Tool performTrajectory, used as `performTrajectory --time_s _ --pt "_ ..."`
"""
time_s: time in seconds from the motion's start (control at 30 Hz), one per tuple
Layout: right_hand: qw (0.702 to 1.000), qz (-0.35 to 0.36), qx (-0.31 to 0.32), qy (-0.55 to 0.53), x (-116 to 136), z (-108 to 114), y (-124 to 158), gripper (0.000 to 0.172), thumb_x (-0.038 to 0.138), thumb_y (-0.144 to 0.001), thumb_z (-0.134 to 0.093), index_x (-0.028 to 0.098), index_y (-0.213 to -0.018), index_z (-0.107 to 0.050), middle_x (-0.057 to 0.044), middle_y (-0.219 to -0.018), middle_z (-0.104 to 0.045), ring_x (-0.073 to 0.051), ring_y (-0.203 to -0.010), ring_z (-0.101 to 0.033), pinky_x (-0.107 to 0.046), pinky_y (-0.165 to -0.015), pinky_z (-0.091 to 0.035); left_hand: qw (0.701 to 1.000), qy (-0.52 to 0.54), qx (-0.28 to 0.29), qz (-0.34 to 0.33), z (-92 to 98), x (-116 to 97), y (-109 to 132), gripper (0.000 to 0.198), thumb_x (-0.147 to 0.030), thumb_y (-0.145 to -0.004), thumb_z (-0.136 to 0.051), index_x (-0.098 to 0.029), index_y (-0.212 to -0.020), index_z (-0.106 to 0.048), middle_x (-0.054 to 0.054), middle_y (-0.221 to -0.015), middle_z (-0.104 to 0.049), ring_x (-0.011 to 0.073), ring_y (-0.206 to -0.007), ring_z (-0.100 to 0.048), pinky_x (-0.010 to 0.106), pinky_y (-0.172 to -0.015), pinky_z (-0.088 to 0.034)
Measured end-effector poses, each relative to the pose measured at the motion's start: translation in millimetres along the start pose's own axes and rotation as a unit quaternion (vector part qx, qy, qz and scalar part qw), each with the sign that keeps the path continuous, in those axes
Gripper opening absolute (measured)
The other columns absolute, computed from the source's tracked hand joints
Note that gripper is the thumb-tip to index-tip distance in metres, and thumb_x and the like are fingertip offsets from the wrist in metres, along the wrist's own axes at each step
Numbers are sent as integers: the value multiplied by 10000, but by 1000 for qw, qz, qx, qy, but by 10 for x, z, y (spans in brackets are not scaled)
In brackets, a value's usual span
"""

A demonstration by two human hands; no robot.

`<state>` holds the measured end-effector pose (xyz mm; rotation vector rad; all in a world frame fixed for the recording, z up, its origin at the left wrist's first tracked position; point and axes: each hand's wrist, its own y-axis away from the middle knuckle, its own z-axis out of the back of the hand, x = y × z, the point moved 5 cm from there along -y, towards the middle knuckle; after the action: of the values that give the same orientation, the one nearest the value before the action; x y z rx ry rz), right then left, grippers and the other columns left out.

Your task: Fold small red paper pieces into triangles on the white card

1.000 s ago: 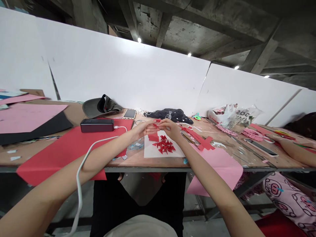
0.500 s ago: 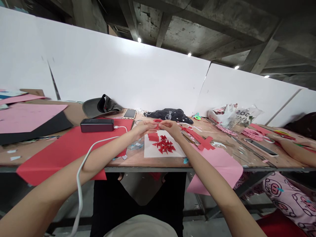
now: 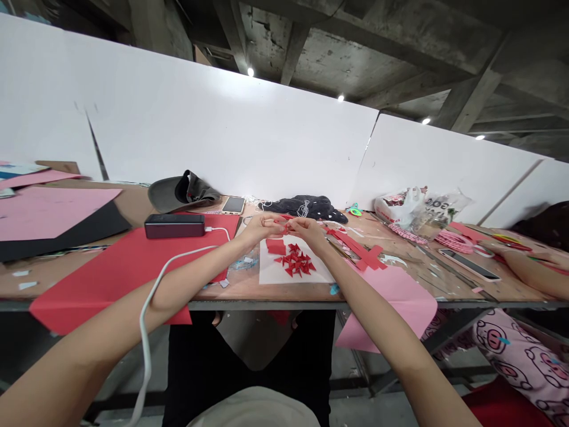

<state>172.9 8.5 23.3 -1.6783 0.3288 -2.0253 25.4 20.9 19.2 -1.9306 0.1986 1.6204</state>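
My left hand [image 3: 267,226] and my right hand [image 3: 305,229] meet over the far edge of a white sheet [image 3: 271,274]. Both are closed, pinching a small piece of red paper [image 3: 287,226] between their fingertips; the fingers cover most of it. Below them, a pile of small folded red paper points [image 3: 296,261] lies on the white sheet. Left of that pile sits a red paper square [image 3: 276,246]. Red paper strips [image 3: 362,252] lie crossed to the right of my right forearm.
A power bank [image 3: 175,226] with a white cable rests on large red paper [image 3: 120,267] at left. Behind are a cap [image 3: 182,191], a phone [image 3: 233,205] and dark cloth [image 3: 306,207]. Pink paper [image 3: 400,299] overhangs the front edge. Another person's arm [image 3: 533,274] is at far right.
My fingers have shifted slightly around the red paper, and less of it shows between them now. The pile and the other things on the table stay put.
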Motion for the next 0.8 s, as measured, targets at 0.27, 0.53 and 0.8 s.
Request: performTrajectory --time_s 0.27,0.53,0.8 --pt "989 56 -40 132 -14 1 -43 119 271 -744 -585 165 -707 -625 -18 -683 -632 -141 -623 -575 -274 -615 -459 997 -62 26 -26 10 94 -66 322 -242 -627 -747 -135 -925 -690 49 -738 -715 215 -793 -671 378 -813 -514" --pt "970 111 -46 214 36 -53 7 88 239 -784 -537 188 -806 -605 -20 -762 -651 -149 -696 -612 -286 -684 -488 995 -91 13 25 85 158 -37 261 -324 -652 -733 -136 -832 -723 103 -831 -720 253 -845 -672 362 -795 -527" --pt "955 177 -37 235 151 -106 68 102 194 -798 -544 195 -821 -643 -41 -839 -660 -170 -784 -615 -318 -746 -493 999 -36 14 34 106 201 -59 310 -314 -594 -780 -133 -840 -727 113 -855 -721 263 -881 -665 383 -854 -512"
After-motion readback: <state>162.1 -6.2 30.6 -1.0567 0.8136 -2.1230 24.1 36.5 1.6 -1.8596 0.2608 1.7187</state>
